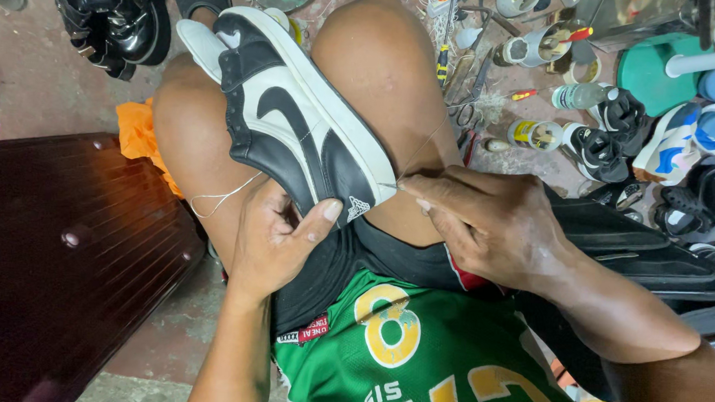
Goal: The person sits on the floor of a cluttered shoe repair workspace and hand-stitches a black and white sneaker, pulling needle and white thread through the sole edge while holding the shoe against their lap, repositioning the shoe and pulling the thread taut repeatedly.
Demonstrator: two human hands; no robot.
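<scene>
The left hand (278,233) grips the heel end of a black-and-white sneaker (297,112), thumb pressed flat against the black heel panel and fingers curled around underneath. The right hand (487,220) is closed in a pinch at the heel edge of the sole, thumb and forefinger holding what looks like a needle — too small to see clearly — with a thin pale thread (425,147) running up and away from it.

The sneaker lies on its side across the person's bare knees, wedged between them, toe pointing to the far left and heel near the body. Its upper is white with black overlays and a curved black stripe along the side; the thick sole is white, and a small white emblem sits on the black heel. A loose loop of thread hangs from the shoe's left side over the left thigh.

The left forearm rises from the near edge, wrist bent upward. The right forearm comes in from the near right, hand turned palm down, knuckles raised.

On the floor to the far right lie more shoes (670,152), small bottles and tools. A dark wooden surface (53,250) sits at left — an orange cloth (137,132) beside it.
</scene>
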